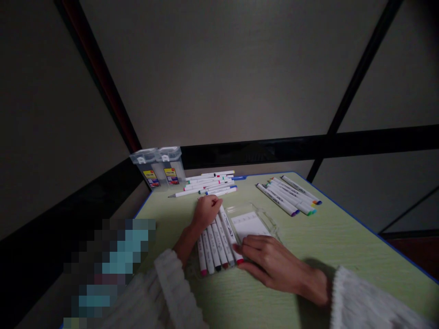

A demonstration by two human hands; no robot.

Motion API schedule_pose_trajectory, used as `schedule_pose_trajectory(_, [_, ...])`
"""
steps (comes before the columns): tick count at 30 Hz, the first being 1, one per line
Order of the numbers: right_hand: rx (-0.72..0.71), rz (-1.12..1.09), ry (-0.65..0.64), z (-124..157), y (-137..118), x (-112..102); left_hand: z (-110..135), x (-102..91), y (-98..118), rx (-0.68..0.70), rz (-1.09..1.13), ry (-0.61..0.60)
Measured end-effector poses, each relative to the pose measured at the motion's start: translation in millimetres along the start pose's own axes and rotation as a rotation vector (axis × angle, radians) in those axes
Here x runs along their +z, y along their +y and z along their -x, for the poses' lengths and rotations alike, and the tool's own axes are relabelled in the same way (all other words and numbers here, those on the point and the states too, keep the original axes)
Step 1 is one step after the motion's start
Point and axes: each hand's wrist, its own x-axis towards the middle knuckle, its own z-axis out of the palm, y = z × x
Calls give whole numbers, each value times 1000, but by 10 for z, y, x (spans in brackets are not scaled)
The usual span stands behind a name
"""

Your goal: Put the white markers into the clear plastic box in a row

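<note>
A row of white markers [214, 244] lies side by side in a clear plastic case [236, 209] on the table. At the right end of that row is a red-tipped marker [227, 228], touched by both hands. My left hand [206, 211] is closed at its far end, the fingers curled and partly hidden. My right hand [270, 260] pinches the near, red end between thumb and fingers, its palm low over the case. A white paper card [249, 223] shows in the right half of the case, partly covered by my right hand.
Two clear lidded boxes [171, 165] stand at the back left. Beside them lies a loose pile of markers [212, 183]. Another group of markers [288, 196] lies at the back right. The green table [329, 246] has a blue edge and meets a wall behind.
</note>
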Motion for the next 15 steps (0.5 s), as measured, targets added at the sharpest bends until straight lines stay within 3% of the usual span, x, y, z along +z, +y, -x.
schedule_pose_trajectory(15, [-3, -46, 53, -13, 5, 6, 30, -1, 50, 35, -25, -12])
